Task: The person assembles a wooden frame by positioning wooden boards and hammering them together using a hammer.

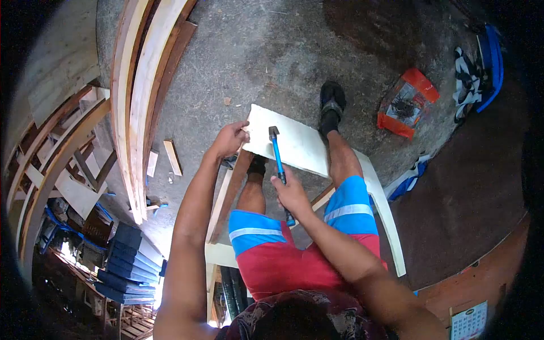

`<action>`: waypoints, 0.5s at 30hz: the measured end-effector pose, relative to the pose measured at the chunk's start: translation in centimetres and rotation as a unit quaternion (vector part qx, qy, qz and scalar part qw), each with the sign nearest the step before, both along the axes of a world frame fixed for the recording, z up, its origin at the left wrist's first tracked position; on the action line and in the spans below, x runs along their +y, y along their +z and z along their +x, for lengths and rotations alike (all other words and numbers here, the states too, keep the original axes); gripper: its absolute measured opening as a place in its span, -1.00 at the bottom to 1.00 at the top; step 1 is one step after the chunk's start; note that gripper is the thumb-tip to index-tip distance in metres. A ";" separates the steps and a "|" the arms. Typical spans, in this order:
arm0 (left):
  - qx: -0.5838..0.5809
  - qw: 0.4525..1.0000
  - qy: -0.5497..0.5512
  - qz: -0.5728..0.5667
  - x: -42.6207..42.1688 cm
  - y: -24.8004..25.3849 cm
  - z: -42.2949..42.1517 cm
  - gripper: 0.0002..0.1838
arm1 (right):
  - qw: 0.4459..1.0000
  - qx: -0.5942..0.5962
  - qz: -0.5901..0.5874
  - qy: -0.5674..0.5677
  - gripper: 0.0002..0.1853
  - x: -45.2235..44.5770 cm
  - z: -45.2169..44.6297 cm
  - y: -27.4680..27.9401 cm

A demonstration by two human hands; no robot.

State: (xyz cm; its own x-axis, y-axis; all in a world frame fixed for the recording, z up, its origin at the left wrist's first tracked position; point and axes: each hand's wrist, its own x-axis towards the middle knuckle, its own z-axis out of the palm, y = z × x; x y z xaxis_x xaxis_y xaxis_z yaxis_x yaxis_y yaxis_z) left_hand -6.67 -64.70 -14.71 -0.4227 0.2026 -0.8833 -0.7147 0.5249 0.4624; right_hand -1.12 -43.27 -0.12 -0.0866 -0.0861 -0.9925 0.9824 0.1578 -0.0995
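My right hand is wrapped round the grip of a hammer with a blue shaft and a dark head. The hammer's head lies over a pale, flat wooden board; whether it touches the surface I cannot tell. At the board's left edge, my left hand is closed with its fingertips together at the corner. What those fingers pinch is too small to make out. The board rests across a wooden frame between my legs, and a curved pale piece runs down the right side.
Long curved wooden strips lie on the left. Small offcuts are scattered on the concrete floor. A torn orange-edged pack with dark contents sits at the right, near blue and white straps. Curved frames stand far left.
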 end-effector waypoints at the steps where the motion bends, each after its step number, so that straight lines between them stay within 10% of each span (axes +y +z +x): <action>1: -0.014 1.000 0.018 0.016 0.0 -0.2 0.1 -0.82 | 1.000 -0.001 -0.004 -0.022 -0.48 -0.2 0.1 0.0; 15: -0.045 0.996 0.053 0.047 0.7 1.3 0.3 -0.83 | 0.985 -0.053 -0.070 -0.148 -0.50 -0.8 -2.4 0.9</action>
